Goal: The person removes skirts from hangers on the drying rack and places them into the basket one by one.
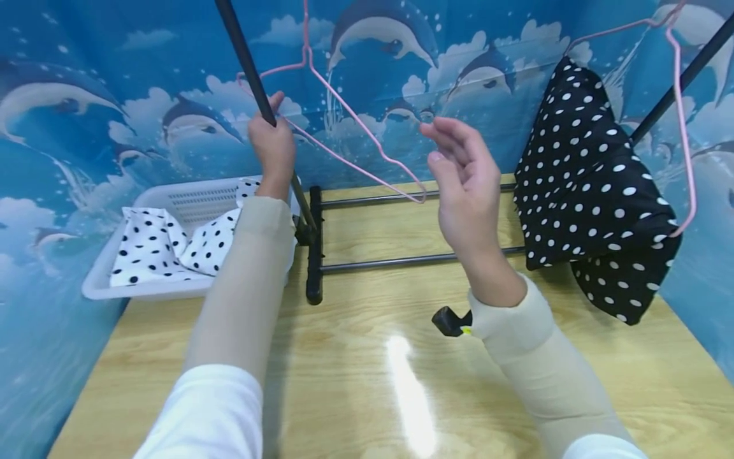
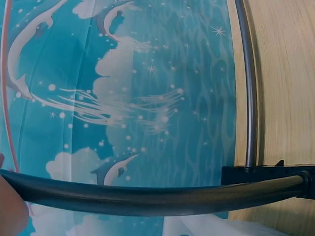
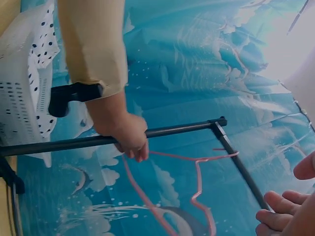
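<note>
My left hand (image 1: 272,145) grips the slanting black upright pole (image 1: 243,54) of a garment rack, its fingers curled round it; in the right wrist view this hand (image 3: 129,133) is seen from the side. A bare pink wire hanger (image 1: 355,118) hangs from above, between my hands, with one end close to the left hand. My right hand (image 1: 467,185) is raised with loosely bent fingers near the hanger's other end and holds nothing. On the right, a black cloth with white dots (image 1: 590,185) hangs in folds from a second pink hanger (image 1: 682,127).
A white plastic basket (image 1: 143,292) at the left holds white cloth with black dots (image 1: 149,245). The rack's black base bars (image 1: 390,260) lie over the wooden table (image 1: 344,382). A dolphin-print curtain (image 1: 218,38) stands behind. The rack's right pole (image 1: 665,105) passes behind the dark cloth.
</note>
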A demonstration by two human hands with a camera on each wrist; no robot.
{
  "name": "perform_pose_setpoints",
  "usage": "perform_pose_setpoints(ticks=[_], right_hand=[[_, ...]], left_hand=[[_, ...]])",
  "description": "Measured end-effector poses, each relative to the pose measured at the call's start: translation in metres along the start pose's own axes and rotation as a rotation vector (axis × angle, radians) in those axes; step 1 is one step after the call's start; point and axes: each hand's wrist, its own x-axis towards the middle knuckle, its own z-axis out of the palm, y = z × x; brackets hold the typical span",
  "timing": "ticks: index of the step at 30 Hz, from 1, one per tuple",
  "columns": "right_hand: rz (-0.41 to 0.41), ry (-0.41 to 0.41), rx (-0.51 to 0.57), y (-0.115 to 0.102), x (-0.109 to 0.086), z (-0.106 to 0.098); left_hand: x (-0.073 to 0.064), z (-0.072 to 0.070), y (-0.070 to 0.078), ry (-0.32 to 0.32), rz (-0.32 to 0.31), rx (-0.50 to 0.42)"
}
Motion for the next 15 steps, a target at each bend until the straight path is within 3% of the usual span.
perform_pose_setpoints(ticks=[7,11,15], right_hand=[[0.061,-0.006,-0.014,0.011,-0.004,-0.001],[0.062,-0.013,-0.014,0.015,-0.005,-0.001],[0.072,-0.005,-0.025,0.017,-0.006,-0.001]], left_hand=[[-0.001,0.006,-0.001,-0.01,-0.022,-0.052],[0.001,0.004,-0.003,-0.002,0.002,-0.06],[0.001,-0.002,-0.001,-0.042,0.04,-0.046]])
